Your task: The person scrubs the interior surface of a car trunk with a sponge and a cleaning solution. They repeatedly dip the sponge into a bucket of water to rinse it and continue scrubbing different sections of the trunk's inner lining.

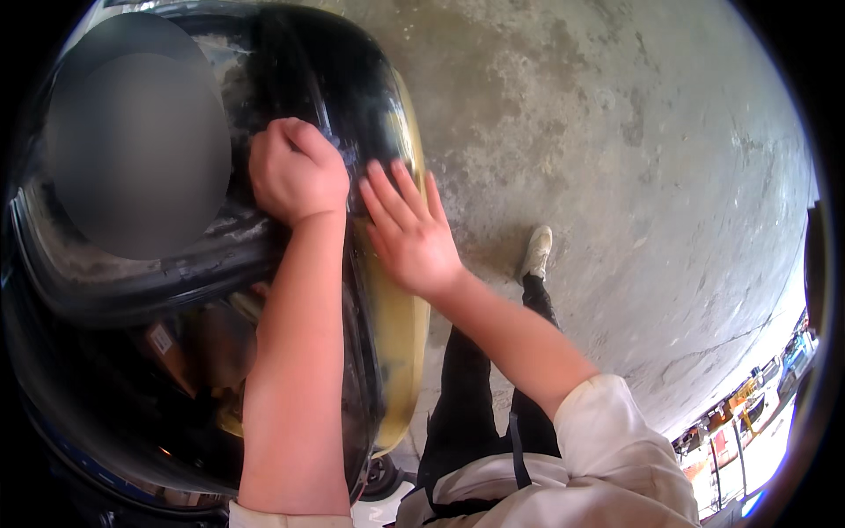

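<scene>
Over the black, glossy body of a vehicle (264,39) my left hand (300,168) is curled into a fist, thumb on top; whether something small is inside it cannot be told. Just right of it, my right hand (416,234) lies flat with fingers spread, at or just above the vehicle's rounded edge, where black meets a yellow panel (396,330). A dark seam runs down between the two forearms. Below the raised black rim (132,287), a dark glossy surface shows a label and brownish shapes. A blurred oval hides the upper left part.
Stained concrete floor (627,165) spreads to the right of the vehicle. My light shoe (539,251) and dark trousers are below my right arm. A small wheel (381,478) shows at the vehicle's lower end. Cluttered goods and poles (739,422) stand at the lower right rim.
</scene>
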`<state>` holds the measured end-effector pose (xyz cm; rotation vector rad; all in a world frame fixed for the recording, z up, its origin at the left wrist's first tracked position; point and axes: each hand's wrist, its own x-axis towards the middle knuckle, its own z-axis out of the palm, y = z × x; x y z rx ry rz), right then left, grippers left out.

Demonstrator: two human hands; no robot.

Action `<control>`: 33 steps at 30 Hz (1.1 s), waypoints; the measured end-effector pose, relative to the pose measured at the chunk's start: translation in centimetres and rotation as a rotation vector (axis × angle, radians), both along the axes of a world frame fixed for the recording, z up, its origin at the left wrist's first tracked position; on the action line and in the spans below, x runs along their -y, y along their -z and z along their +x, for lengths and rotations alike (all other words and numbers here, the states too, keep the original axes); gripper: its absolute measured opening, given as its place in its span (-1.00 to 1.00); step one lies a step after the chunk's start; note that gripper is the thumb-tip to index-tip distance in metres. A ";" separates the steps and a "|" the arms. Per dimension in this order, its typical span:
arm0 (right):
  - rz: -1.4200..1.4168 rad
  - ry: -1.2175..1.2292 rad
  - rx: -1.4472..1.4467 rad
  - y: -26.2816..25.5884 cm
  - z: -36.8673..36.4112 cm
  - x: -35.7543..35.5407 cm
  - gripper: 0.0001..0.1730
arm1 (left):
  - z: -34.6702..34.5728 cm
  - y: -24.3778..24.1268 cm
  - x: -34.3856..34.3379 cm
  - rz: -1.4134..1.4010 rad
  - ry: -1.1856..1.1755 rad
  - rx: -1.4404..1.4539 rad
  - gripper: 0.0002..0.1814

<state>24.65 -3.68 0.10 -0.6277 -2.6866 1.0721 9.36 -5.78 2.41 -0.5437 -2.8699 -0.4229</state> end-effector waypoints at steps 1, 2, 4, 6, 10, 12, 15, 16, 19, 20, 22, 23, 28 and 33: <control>0.012 0.039 -0.046 0.0 -0.7 -0.3 -0.41 | 0.0 0.1 0.0 -0.014 -0.004 0.019 -0.63; 0.036 0.067 -0.049 0.0 -1.3 -0.5 -0.41 | 0.0 0.1 0.0 -0.001 -0.001 0.011 -0.63; 0.045 0.083 -0.060 0.2 -1.7 -0.2 -0.42 | 0.0 0.1 0.2 0.012 0.009 0.003 -0.62; 0.020 0.050 -0.047 0.2 -0.7 0.6 -0.39 | 0.0 0.2 0.3 -0.014 -0.004 0.002 -0.62; -0.014 -0.021 -0.027 0.1 0.7 1.9 -0.34 | -0.1 0.3 0.4 0.012 0.011 -0.032 -0.62; -0.066 0.024 -0.030 0.1 0.7 2.4 -0.30 | -0.1 0.3 0.4 -0.003 0.001 -0.010 -0.62; -0.003 0.003 0.008 0.1 1.0 3.3 -0.29 | 0.0 0.2 0.5 -0.039 -0.020 0.019 -0.61; -0.072 0.030 0.007 0.0 1.2 3.6 -0.29 | 0.1 0.1 0.5 -0.028 -0.020 0.018 -0.61; -0.038 -0.028 0.026 -0.2 2.0 4.2 -0.29 | 0.2 0.2 0.5 -0.008 -0.018 -0.007 -0.61; -0.024 -0.066 0.067 -0.2 2.2 4.3 -0.29 | 0.2 0.1 0.4 -0.026 -0.038 0.020 -0.61; -0.039 -0.082 0.088 -0.3 2.4 4.4 -0.29 | 0.0 0.1 0.2 -0.027 -0.024 0.013 -0.54; -0.002 -0.067 0.030 -0.2 2.3 4.4 -0.29 | 0.0 0.0 0.2 -0.048 -0.034 0.050 -0.50; -0.011 0.008 0.044 -0.1 1.0 3.9 -0.27 | -0.2 -0.5 -0.4 -0.033 -0.054 0.017 -0.45; 0.023 0.045 0.018 -0.5 0.6 3.2 -0.27 | -0.2 -0.5 -1.0 -0.050 -0.054 0.042 -0.46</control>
